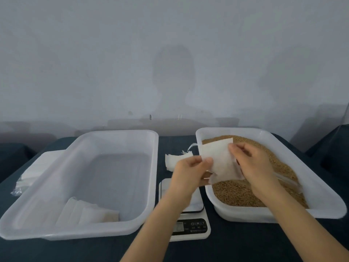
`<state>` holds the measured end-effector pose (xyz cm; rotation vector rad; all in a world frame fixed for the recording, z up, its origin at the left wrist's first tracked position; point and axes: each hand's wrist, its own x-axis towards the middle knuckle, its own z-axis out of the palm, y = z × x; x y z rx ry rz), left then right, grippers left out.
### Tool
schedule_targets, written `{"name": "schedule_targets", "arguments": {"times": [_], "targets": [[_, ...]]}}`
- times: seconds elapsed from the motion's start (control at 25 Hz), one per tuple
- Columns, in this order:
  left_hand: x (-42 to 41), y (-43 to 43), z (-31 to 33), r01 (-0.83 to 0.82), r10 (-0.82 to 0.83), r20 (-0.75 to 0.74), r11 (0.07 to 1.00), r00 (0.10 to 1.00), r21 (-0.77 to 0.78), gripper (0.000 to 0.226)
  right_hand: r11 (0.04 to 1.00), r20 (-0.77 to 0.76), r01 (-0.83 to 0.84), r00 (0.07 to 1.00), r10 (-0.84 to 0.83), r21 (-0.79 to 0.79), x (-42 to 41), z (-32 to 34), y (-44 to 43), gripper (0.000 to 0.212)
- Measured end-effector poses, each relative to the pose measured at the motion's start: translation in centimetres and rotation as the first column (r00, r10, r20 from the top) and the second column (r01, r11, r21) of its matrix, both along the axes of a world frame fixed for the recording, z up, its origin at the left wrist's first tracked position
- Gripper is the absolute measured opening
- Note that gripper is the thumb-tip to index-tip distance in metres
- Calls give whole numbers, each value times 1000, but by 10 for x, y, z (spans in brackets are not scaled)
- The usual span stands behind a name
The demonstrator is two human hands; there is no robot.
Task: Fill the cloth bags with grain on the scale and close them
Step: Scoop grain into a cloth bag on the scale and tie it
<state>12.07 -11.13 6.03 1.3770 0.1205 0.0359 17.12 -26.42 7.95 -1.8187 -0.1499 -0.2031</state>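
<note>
Both hands hold one flat white cloth bag (217, 159) above the left edge of the white tray (321, 186) of brown grain (234, 193). My left hand (190, 171) pinches the bag's lower left side with thumb on top. At the bag's right edge my right hand (251, 161) pinches it. The small white kitchen scale (190, 224) sits between the two trays, partly under my left forearm; its display is dim. A few empty white bags (175, 159) lie behind the scale.
A large white tray (105, 137) on the left holds a few filled, closed bags (90, 212) in its near corner. A stack of white cloth (32, 174) lies left of that tray. A clear scoop (289, 181) rests in the grain. Dark table, wall behind.
</note>
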Motion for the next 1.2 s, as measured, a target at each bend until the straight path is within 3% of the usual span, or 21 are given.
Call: {"name": "schedule_targets", "arguments": {"times": [0.2,0.36,0.48,0.96,1.2], "targets": [[7,-66,-17,28,-72,-144,958,987,-286,17,987,-262,-157,955,141,-43,-12,1,-57,15],[7,-108,-27,27,-186,-275,867,943,-497,26,934,-283,-148,958,54,-325,0,3,-83,2],[10,-121,-29,-16,-204,-303,806,931,-592,26,891,-305,-164,952,30,-423,14,7,-87,5],[16,-123,-19,-119,-272,-332,584,903,-803,32,828,-350,-231,936,46,-510,33,20,-74,10],[18,-127,-20,-143,-251,-349,591,903,-794,33,824,-345,-232,937,47,-517,33,15,-79,13]]}}
